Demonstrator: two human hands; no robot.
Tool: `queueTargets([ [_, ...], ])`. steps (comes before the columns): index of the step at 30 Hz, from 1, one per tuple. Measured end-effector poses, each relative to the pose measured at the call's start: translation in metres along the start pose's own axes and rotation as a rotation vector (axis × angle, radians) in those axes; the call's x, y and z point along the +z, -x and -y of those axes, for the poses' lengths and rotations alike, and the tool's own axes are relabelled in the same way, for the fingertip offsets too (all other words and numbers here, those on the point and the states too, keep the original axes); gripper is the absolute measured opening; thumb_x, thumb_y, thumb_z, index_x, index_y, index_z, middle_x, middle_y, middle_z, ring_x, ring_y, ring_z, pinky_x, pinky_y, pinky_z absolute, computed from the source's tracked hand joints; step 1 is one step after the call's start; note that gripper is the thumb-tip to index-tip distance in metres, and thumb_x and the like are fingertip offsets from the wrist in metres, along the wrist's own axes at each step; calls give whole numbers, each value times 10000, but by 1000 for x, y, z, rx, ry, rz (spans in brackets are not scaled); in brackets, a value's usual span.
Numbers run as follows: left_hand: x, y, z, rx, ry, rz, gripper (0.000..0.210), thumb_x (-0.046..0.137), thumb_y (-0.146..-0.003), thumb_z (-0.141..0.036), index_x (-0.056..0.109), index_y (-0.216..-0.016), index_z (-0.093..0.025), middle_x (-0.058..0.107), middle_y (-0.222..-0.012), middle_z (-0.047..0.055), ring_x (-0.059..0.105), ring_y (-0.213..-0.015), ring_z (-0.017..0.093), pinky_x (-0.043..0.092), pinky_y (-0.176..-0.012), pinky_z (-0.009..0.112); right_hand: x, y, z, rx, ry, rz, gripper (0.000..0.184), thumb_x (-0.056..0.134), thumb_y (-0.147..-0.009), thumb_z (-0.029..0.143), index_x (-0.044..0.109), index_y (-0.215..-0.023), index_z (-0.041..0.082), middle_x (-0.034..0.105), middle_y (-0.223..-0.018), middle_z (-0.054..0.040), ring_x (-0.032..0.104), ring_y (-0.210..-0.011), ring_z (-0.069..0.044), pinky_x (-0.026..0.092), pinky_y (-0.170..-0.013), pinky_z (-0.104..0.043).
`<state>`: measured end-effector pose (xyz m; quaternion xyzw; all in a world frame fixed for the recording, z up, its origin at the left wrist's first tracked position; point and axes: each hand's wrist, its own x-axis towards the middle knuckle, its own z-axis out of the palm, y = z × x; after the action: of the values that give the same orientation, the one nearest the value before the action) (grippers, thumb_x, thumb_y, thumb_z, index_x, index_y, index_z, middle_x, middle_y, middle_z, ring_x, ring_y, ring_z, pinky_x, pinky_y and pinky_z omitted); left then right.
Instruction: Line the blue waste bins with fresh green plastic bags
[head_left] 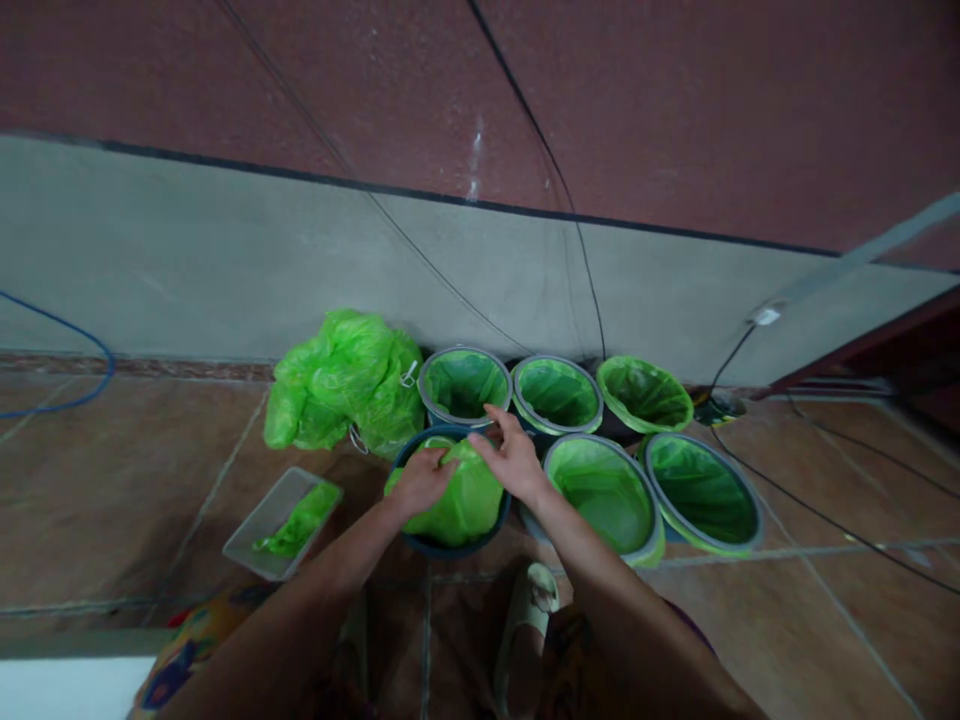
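Observation:
A bright green plastic bag (466, 505) is bunched inside a dark blue bin (448, 552) on the floor in front of me. My left hand (424, 482) is closed on the bag's upper left edge, fingertips pinched on the plastic. My right hand (511, 458) is over the bin's right side, thumb and fingers apart, with the thumb beside the top of the bag. Behind stand two bins with grey rims and green liners, a left bin (442, 350) and a middle bin (600, 412).
More lined bins stand to the right: a front bin (652, 500), a far right bin (754, 500) and a back bin (645, 393). Filled green bags (345, 375) lean at the wall. A clear tray (255, 525) holds green plastic. Cables (817, 525) cross the floor.

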<state>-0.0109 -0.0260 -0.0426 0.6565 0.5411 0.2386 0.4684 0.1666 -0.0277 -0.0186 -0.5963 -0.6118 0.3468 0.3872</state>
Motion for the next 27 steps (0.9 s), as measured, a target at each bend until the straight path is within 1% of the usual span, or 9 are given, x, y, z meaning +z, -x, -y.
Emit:
queueTargets([
  [2, -3, -1, -1, -66, 58, 21, 405, 465, -851, -478, 525, -553, -211, 530, -507, 3, 549, -522, 170, 465, -564, 308, -3, 6, 8, -211, 83, 143, 538, 644, -817, 455, 562, -1289, 209, 569, -1324, -118, 573, -1144, -234, 439, -976, -380],
  [4, -6, -1, -4, -163, 220, 66, 473, 462, -838, -581, 540, -556, -209, 540, -488, 4, 547, -486, 166, 459, -526, 304, -1, 11, 13, -277, 117, 298, 439, 616, -851, 445, 596, -1217, 205, 638, -1188, -95, 583, -1098, -223, 436, -948, -361],
  [7, -13, -2, -10, -315, 550, 94, 513, 534, -775, -674, 658, -728, -178, 683, -644, 56, 652, -611, 215, 522, -608, 345, 6, 14, 11, -164, 101, 389, 275, 541, -903, 452, 630, -929, 193, 617, -755, 5, 565, -718, -156, 434, -714, -287],
  [9, -20, -3, -13, -342, 572, -22, 580, 551, -742, -722, 678, -776, -157, 708, -700, 85, 680, -689, 246, 540, -671, 375, 12, 13, 7, -64, 2, 368, 336, 523, -904, 484, 570, -738, 196, 507, -608, 48, 463, -587, -118, 373, -608, -254],
  [12, -30, -3, -17, -91, 380, -224, 569, 570, -765, -683, 686, -919, -149, 736, -885, 96, 687, -883, 253, 531, -840, 388, 18, 10, 4, 147, -320, 308, 399, 599, -823, 565, 546, -681, 196, 498, -580, 54, 441, -551, -103, 351, -557, -240],
  [16, -31, 6, -20, 341, 125, -3, 719, 709, -748, -462, 476, -1383, -218, 615, -1341, 99, 560, -1242, 252, 404, -1088, 415, 20, 6, 3, 451, -765, 209, 428, 770, -646, 562, 632, -798, 187, 648, -694, 10, 567, -603, -135, 444, -597, -267],
  [19, -20, 14, -19, 349, -107, 66, 737, 655, -789, -312, 372, -1464, -219, 565, -1405, 115, 538, -1277, 263, 392, -1099, 431, 19, 2, -3, 566, -803, 146, 439, 790, -619, 542, 651, -826, 181, 686, -743, -25, 621, -645, -171, 489, -633, -304],
  [23, -4, 13, -17, 214, -316, 46, 424, 446, -905, -256, 552, -1302, -153, 713, -1061, 136, 666, -1015, 274, 482, -919, 406, 11, -2, -7, 382, -414, 10, 458, 677, -741, 547, 656, -1015, 182, 703, -883, -55, 659, -792, -205, 519, -749, -349],
  [27, -6, 3, -18, 58, -336, -74, 317, 407, -925, -283, 666, -789, -161, 656, -706, 82, 650, -754, 230, 460, -731, 339, 1, 11, 7, -92, 111, 110, 587, 659, -792, 473, 567, -1309, 211, 613, -1286, -121, 604, -1121, -260, 456, -982, -442],
])
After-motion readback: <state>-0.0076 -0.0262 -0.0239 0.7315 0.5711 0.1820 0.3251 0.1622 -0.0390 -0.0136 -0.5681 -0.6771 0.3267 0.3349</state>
